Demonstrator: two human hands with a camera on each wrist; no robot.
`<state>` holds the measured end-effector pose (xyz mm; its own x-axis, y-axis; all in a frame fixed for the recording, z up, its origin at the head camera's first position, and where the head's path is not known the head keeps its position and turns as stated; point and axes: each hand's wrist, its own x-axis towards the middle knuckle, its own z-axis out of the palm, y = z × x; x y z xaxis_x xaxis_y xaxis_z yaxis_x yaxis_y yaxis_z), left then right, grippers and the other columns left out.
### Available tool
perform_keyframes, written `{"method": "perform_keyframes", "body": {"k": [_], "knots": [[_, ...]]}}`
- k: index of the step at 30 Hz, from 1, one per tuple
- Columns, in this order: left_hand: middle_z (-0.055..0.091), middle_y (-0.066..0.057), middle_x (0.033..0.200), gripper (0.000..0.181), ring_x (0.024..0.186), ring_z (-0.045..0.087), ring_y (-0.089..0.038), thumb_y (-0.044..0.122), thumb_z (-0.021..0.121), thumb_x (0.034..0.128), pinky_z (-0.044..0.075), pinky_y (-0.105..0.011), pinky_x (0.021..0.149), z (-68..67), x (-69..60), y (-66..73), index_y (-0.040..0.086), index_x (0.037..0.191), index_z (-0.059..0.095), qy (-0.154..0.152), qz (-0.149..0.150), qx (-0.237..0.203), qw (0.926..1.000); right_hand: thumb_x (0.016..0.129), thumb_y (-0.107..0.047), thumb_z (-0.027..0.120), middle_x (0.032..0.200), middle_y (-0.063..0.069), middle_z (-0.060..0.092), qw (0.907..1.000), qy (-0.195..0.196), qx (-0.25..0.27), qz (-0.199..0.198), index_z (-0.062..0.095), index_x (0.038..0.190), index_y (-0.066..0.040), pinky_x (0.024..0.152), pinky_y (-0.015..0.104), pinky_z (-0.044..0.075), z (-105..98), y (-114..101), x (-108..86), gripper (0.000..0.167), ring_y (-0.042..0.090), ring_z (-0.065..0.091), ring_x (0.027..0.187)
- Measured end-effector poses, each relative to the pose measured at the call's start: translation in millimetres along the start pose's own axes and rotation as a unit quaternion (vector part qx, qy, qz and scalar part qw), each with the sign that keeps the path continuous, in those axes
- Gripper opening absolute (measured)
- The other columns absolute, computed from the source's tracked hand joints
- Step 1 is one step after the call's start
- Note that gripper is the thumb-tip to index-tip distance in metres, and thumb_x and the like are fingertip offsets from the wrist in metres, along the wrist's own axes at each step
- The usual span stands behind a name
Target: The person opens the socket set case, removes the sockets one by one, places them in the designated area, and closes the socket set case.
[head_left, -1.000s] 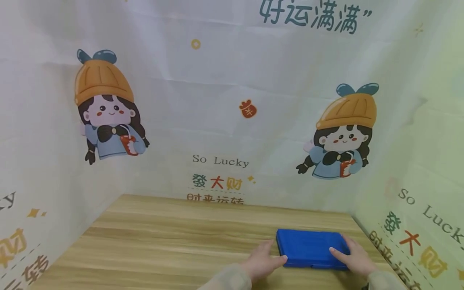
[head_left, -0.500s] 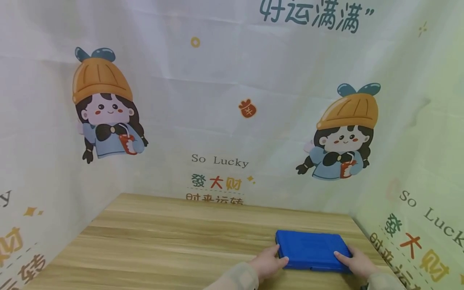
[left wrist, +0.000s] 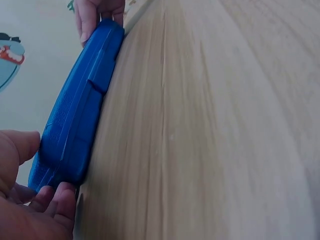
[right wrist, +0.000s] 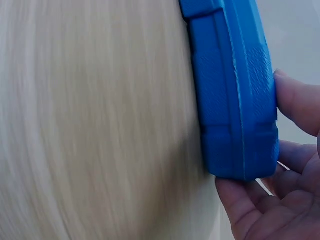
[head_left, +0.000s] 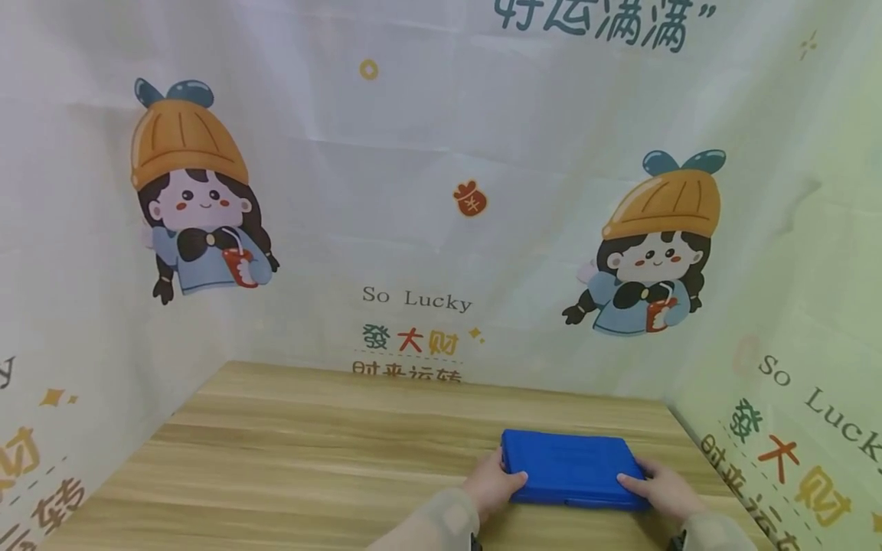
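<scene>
Case [head_left: 575, 468], blue, closed and flat, in the lower right of the head frame, over the wood-grained table [head_left: 296, 451]. Turns its long front edge toward the bottom of the frame, with a small notched piece near the middle. Gripped at both short ends — by the left hand [head_left: 491, 486] at the left end, by the right hand [head_left: 667, 490] at the right. Thumb of each hand laid on the top near the front corner, other fingers bent against the end and partly hidden. In the left wrist frame, stretches from the lower left up to the top, a seam along its side, with left thumb and fingers pinching the near end and right fingers at the far one. In the right wrist frame, fills much of the upper right — right thumb pressed to the top face, fingertips set against the end. Contact between underside and table not clear from these views. Pale sleeves [head_left: 448, 516] along the bottom edge of the head frame. Behind, white printed cloth [head_left: 386, 184], with capped cartoon figures [head_left: 207, 256] left and right of centre, a red pouch [head_left: 471, 199] between and lettering [head_left: 438, 301] lower down.
</scene>
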<state>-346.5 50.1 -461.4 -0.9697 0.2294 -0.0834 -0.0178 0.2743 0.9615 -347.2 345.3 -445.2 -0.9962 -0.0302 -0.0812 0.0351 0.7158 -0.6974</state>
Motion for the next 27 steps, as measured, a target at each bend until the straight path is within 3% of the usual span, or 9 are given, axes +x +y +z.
{"method": "perform_keyframes", "body": {"k": [5, 10, 13, 20, 27], "knots": [[0.050, -0.029, 0.133, 0.059, 0.125, 0.048, -0.041, 0.012, 0.066, 0.0913, 0.038, -0.053, 0.102, -19.2, -2.4, -6.6, -0.014, 0.137, 0.040, 0.001, 0.001, 0.009, 1.0000, 0.088, -0.039, 0.069, 0.139, 0.043, 0.031, 0.9984, -0.019, 0.053, 0.005, 0.031, 0.136, 0.022, 0.102, 0.061, 0.032, 11, -11, -0.8, 0.087, 0.058, 0.028, 0.128], [0.040, -0.034, 0.140, 0.064, 0.131, 0.038, -0.045, 0.012, 0.065, 0.0920, 0.033, -0.055, 0.105, -43.0, -5.9, -13.9, -0.018, 0.138, 0.034, -0.015, -0.006, 0.026, 0.9995, 0.090, -0.026, 0.069, 0.138, 0.042, 0.034, 0.9963, -0.026, 0.080, 0.019, 0.033, 0.136, 0.021, 0.092, 0.052, 0.045, 23, -28, -3.7, 0.075, 0.053, 0.039, 0.124], [0.041, -0.033, 0.140, 0.063, 0.131, 0.037, -0.045, 0.012, 0.065, 0.0924, 0.032, -0.055, 0.105, -57.3, -8.8, -17.7, -0.017, 0.139, 0.035, -0.026, -0.002, 0.034, 0.9991, 0.090, -0.023, 0.070, 0.138, 0.041, 0.035, 0.9952, -0.022, 0.093, 0.018, 0.036, 0.136, 0.020, 0.088, 0.048, 0.049, 31, -37, -5.9, 0.071, 0.049, 0.045, 0.121], [0.041, -0.032, 0.141, 0.065, 0.131, 0.039, -0.044, 0.017, 0.066, 0.0925, 0.033, -0.056, 0.104, -87.6, -22.7, -22.7, -0.014, 0.140, 0.036, -0.030, -0.024, 0.057, 0.9976, 0.088, -0.013, 0.070, 0.137, 0.039, 0.039, 0.9919, -0.015, 0.126, -0.005, 0.040, 0.134, 0.019, 0.080, 0.043, 0.052, 50, -57, -10.3, 0.063, 0.041, 0.055, 0.112], [0.039, -0.034, 0.141, 0.066, 0.131, 0.039, -0.043, 0.018, 0.065, 0.0931, 0.036, -0.055, 0.102, -113.9, -37.8, -29.5, -0.016, 0.140, 0.033, -0.026, -0.025, 0.071, 0.9968, 0.087, -0.010, 0.071, 0.134, 0.038, 0.043, 0.9882, -0.016, 0.152, -0.017, 0.042, 0.133, 0.018, 0.079, 0.044, 0.053, 72, -75, -12.1, 0.061, 0.038, 0.058, 0.109]]}}
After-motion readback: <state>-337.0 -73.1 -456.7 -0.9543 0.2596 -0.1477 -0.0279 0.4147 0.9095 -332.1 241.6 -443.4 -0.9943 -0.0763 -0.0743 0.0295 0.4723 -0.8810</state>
